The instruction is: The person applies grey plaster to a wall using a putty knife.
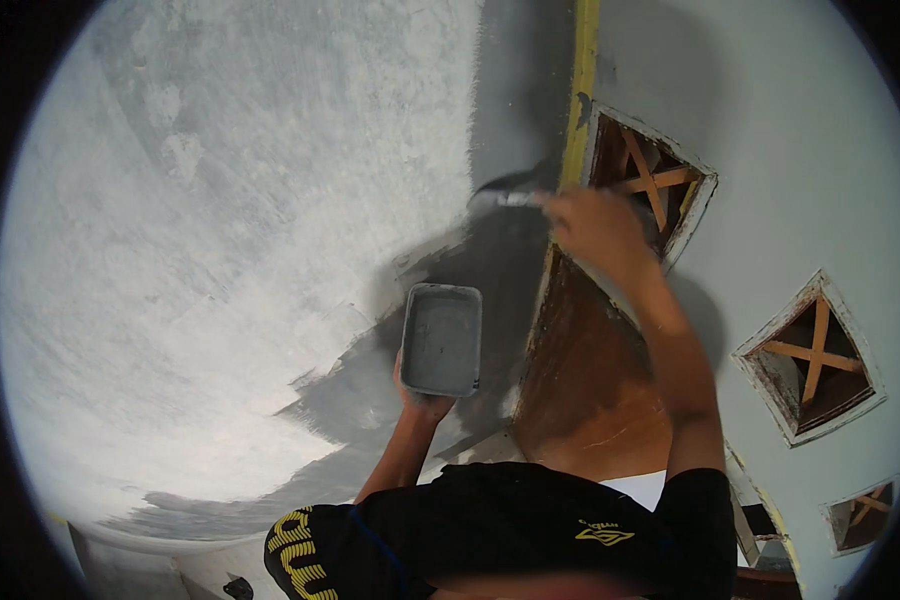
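Observation:
A paintbrush (518, 199) is gripped by its handle in my right hand (592, 232), which is raised high at the right of centre. Its bristle end points left, at the border between the whitish surface (300, 190) and a dark grey painted band (515, 110); whether the bristles touch cannot be made out. Lower down, my left hand (423, 402) supports a rectangular plastic tub (477, 340) from beneath and along its left side. Grey paint (443, 342) lies inside the tub. Most of my left fingers are hidden behind it.
A yellow strip (582, 90) runs down beside the grey band. Right of it, a pale wall (770, 180) has diamond-shaped openings with crossed wooden slats (815, 350). A brown panel (595, 400) lies below my right forearm. Grey patches (210, 512) edge the whitish surface below.

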